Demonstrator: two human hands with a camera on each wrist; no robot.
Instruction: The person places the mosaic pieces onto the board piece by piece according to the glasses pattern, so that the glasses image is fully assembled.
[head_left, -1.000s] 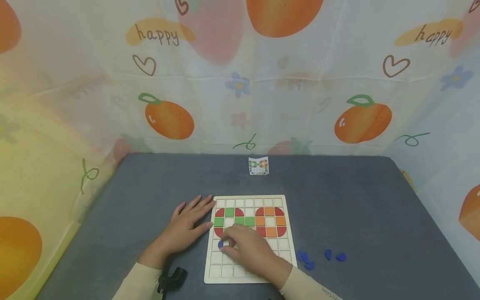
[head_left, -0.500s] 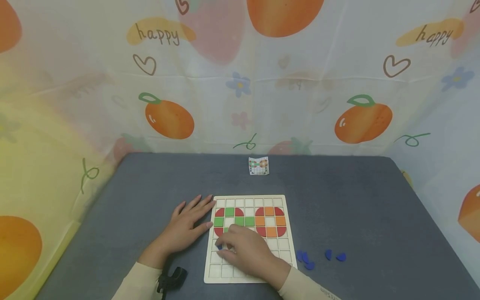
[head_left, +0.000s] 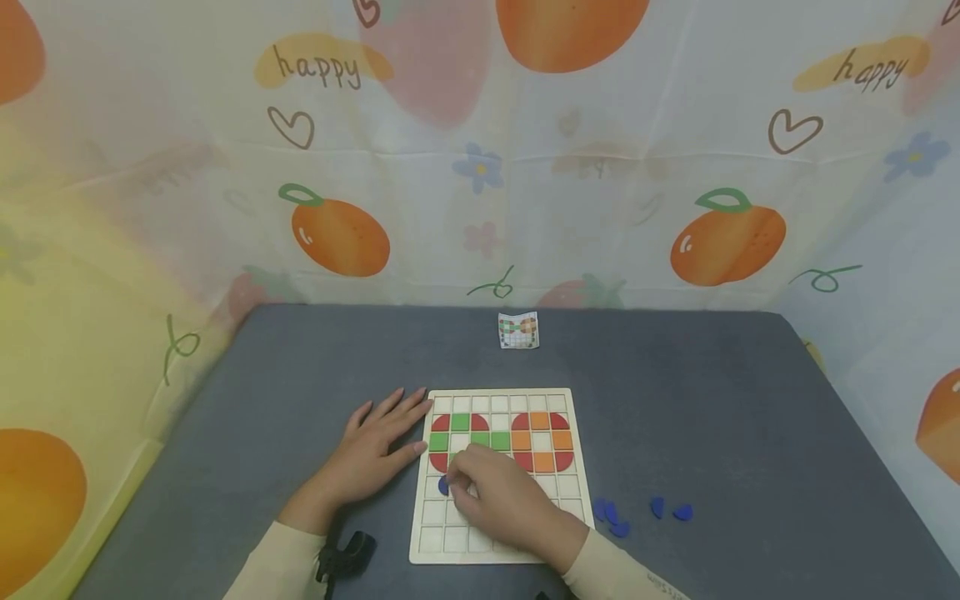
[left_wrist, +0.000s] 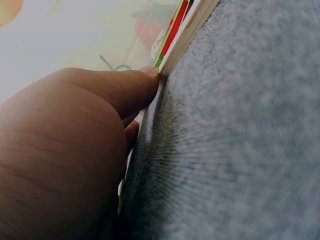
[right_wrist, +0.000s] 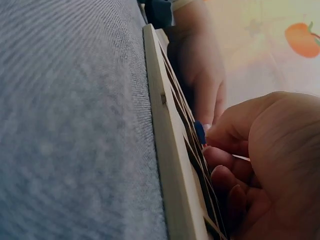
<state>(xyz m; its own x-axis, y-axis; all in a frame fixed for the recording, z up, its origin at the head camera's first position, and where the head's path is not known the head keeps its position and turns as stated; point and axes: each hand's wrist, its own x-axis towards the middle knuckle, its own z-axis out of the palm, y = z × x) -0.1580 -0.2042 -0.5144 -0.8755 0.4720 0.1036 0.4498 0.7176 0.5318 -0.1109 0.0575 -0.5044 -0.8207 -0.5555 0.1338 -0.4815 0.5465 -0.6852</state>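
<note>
A wooden grid board (head_left: 431, 546) lies on the table, with red, green and orange pieces in its upper rows. Over its left side, my right hand (head_left: 498, 496) pinches a small blue rounded piece (head_left: 443, 485) between thumb and finger, just below a red corner piece. The right wrist view shows the blue piece (right_wrist: 200, 132) at the fingertips, close above the cells. My left hand (head_left: 367, 458) lies with straight fingers on the table, thumb and fingertips touching the board's left edge. In the left wrist view the left thumb (left_wrist: 135, 87) presses against the wooden side.
Several loose blue pieces (head_left: 611, 512) lie right of the board. A small printed pattern card (head_left: 518, 331) is at the back of the grey table (head_left: 690, 400). A black strap mount (head_left: 345, 557) is on the left wrist. A patterned curtain (head_left: 585, 208) hangs behind.
My right hand's fingers loosened round the blue piece over the left column, then closed on it again, with the piece slightly turned. The left hand has stayed in place.
</note>
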